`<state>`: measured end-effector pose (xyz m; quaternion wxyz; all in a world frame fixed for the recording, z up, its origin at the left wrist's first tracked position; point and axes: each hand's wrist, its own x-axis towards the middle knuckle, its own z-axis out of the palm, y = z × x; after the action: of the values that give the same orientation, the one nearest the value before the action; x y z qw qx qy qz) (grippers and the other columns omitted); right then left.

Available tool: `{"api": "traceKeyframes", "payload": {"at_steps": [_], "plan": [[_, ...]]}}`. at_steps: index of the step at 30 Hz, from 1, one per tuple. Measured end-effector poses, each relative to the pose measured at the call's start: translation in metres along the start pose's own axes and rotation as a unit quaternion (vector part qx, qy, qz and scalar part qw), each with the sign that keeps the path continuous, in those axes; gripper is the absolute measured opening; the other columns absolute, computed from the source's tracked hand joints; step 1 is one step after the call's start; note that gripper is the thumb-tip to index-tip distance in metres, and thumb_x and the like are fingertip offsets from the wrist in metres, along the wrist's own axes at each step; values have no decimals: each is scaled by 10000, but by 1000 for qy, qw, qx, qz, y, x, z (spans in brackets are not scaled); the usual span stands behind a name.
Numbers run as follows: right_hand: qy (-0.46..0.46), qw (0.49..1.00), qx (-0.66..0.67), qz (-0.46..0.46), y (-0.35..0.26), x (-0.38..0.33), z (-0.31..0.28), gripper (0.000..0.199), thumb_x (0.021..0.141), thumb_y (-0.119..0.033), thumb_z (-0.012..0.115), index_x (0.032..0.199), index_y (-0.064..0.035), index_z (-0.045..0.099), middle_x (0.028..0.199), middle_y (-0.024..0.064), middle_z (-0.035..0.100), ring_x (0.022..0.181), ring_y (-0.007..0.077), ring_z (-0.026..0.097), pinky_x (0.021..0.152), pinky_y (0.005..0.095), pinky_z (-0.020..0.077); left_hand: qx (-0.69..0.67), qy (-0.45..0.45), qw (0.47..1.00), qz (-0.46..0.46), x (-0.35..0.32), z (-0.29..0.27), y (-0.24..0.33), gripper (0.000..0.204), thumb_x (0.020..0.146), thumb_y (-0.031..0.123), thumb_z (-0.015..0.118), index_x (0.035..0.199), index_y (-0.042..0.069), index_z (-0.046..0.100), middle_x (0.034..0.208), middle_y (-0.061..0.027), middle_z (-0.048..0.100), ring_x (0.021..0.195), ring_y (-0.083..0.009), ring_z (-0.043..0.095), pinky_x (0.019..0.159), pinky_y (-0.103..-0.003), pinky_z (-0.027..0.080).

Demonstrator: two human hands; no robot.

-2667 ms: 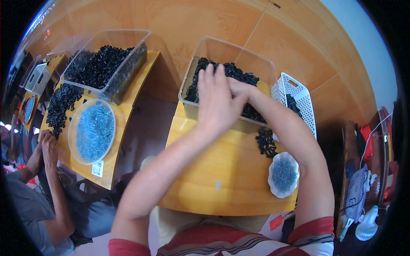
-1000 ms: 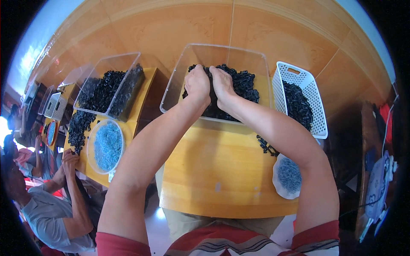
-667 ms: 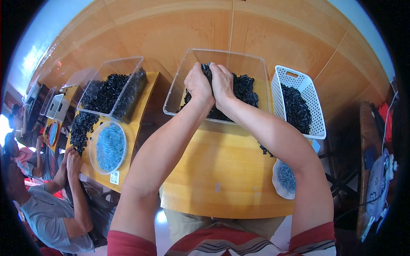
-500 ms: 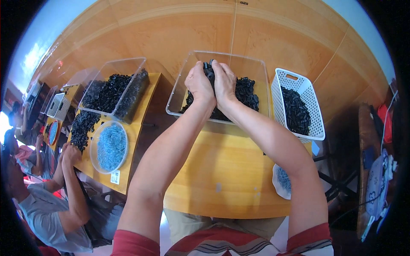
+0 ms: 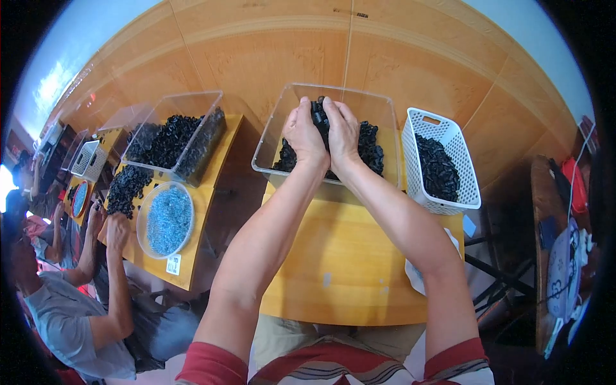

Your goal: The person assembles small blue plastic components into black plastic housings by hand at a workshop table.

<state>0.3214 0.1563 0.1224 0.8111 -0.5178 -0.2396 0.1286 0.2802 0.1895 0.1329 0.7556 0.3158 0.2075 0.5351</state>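
Cupped together over a clear plastic bin (image 5: 262, 157), my left hand (image 5: 304, 136) and my right hand (image 5: 341, 131) hold a heap of small black parts (image 5: 319, 117) between them. The parts look like short black cylinders or caps; their exact kind I cannot make out. My wrists nearly touch, and the fingers curve round the heap, pointing away from me. More loose black parts (image 5: 370, 151) lie in the bin under and beside my hands. To the right of the bin, a white perforated basket (image 5: 473, 173) holds more black parts.
A white dish (image 5: 416, 277) is partly behind my right forearm on the wooden table (image 5: 346, 256). On the left table stand another clear bin (image 5: 186, 151) of black parts and a round tub (image 5: 168, 221) of small blue pieces. A co-worker's hands (image 5: 115, 228) are beside them.
My cupped hands stay together over the bin and sit slightly lower in the picture. The view has shifted a little. The co-worker's hands have moved apart.
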Motion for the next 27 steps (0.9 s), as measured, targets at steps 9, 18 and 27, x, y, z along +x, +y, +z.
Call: {"api": "traceKeyframes", "payload": {"at_steps": [9, 18, 27], "plan": [[14, 999, -4, -38, -16, -10, -2, 296, 951, -297, 657, 1014, -10, 692, 902, 21, 668, 839, 94, 572, 772, 260, 466, -12, -31, 999, 21, -6, 4, 0, 259, 977, 232, 619, 772, 75, 631, 747, 49, 576, 698, -50, 495, 646, -234, 411], [-3, 998, 31, -61, -14, -13, -6, 299, 957, -255, 653, 1099, 6, 694, 1012, 44, 697, 944, 103, 602, 854, 264, 479, 5, -53, 997, 63, -14, 3, 0, 229, 982, 226, 619, 842, 51, 663, 764, 51, 577, 714, -49, 492, 654, -234, 412], [-3, 994, -35, -107, -33, -30, -12, 306, 962, -247, 641, 1108, 17, 695, 1035, 67, 710, 972, 105, 606, 870, 268, 479, 81, -82, 987, 113, -28, 0, 5, 222, 997, 242, 606, 913, 48, 669, 821, 9, 640, 737, -57, 560, 667, -226, 459]]}}
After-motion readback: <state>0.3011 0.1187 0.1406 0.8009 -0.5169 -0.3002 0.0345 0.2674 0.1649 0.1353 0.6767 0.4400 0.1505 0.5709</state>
